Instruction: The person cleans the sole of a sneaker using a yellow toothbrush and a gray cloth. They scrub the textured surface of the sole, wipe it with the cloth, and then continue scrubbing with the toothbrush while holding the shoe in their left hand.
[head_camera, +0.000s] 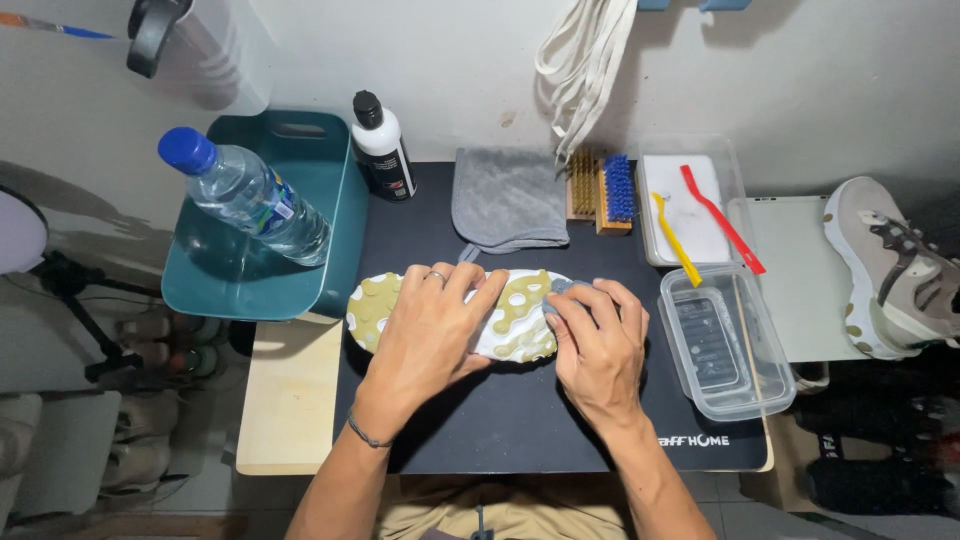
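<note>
The left hand (432, 325) presses flat on an upturned shoe sole (515, 315) — the right hand (598, 345) pinches a grey pad (562, 288) against it; a black-labelled white bottle (382, 147) stands behind.

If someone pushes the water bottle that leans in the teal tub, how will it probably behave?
The water bottle leans tilted against the wall of the teal tub, so a push would probably make it slide or tip over. Its round body could roll. It looks nearly full, so it is likely heavy for its size. The clear plastic seems smooth, perhaps slippery.
</note>
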